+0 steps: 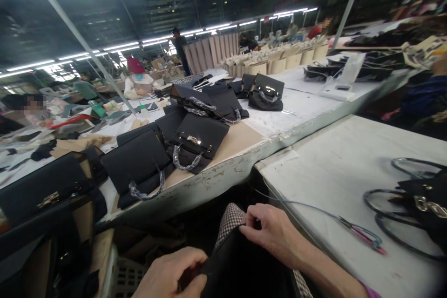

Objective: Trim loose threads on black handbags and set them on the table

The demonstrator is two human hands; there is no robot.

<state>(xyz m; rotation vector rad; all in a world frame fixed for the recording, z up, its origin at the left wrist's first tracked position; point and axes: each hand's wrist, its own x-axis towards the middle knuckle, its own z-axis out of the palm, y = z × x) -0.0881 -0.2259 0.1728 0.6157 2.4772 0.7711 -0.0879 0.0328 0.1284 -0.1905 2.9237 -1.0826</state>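
A black handbag lies in my lap at the bottom of the view. My left hand is closed on its left edge. My right hand pinches the bag's top edge, fingers curled together. Checked fabric of my trousers shows just behind the bag.
Several black handbags with wrapped handles lie on the long bench ahead. Small scissors on a cord and bag straps rest on the white table at right. Other people sit at far benches on the left.
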